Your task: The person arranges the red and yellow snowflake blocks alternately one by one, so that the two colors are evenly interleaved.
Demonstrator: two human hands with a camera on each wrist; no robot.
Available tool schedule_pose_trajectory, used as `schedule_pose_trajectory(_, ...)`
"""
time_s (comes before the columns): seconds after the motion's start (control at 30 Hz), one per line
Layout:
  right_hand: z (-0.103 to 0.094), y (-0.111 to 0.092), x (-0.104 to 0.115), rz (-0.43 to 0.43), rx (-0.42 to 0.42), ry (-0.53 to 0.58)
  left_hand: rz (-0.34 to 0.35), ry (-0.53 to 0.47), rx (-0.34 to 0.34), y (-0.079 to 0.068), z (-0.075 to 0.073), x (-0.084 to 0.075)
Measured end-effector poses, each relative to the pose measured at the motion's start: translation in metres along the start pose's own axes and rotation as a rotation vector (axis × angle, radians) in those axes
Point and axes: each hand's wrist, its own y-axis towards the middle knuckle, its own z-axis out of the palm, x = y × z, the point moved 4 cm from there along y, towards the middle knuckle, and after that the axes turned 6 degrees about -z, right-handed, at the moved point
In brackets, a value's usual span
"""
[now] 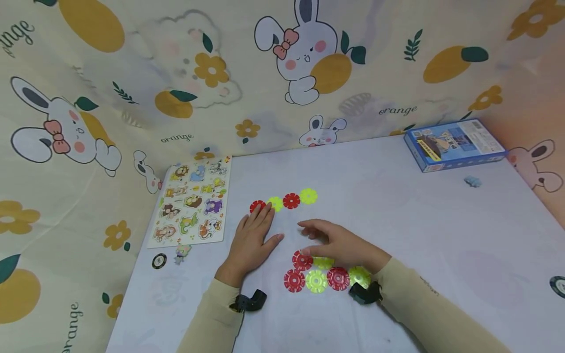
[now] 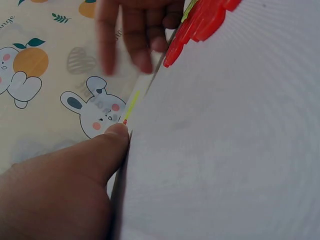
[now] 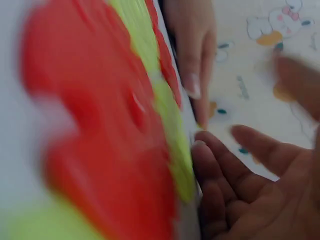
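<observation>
Four red and yellow-green discs [image 1: 291, 200], alternating in a row on the surface [image 1: 375, 196]; six nearer discs [image 1: 316, 281], apparently left to place. Left grip [image 1: 250, 246]: straight-fingered, at row's left end. Right grip [image 1: 342, 241]: spread, seemingly empty, above nearer discs.

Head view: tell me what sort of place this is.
Probably a play corner, perhaps for children: cartoon-rabbit sheeting stands around a white table bearing an animal picture board and red and yellow-green notched discs.
</observation>
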Motion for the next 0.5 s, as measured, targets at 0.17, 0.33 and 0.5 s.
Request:
schedule_pose_trajectory(0.17,0.016,-0.003,0.003,-0.062,0.031,-0.309,-0.001,0.004,0.000,0.000,-0.002,-0.001)
schedule_pose_trajectory(0.33,0.023,-0.002,0.011,-0.089,0.024,-0.465,0.003,-0.004,-0.005,0.000,-0.004,-0.002)
schedule_pose_trajectory(0.5,0.022,0.001,0.012,-0.027,0.032,-0.368,0.000,-0.012,-0.005,0.000,-0.002,-0.002)
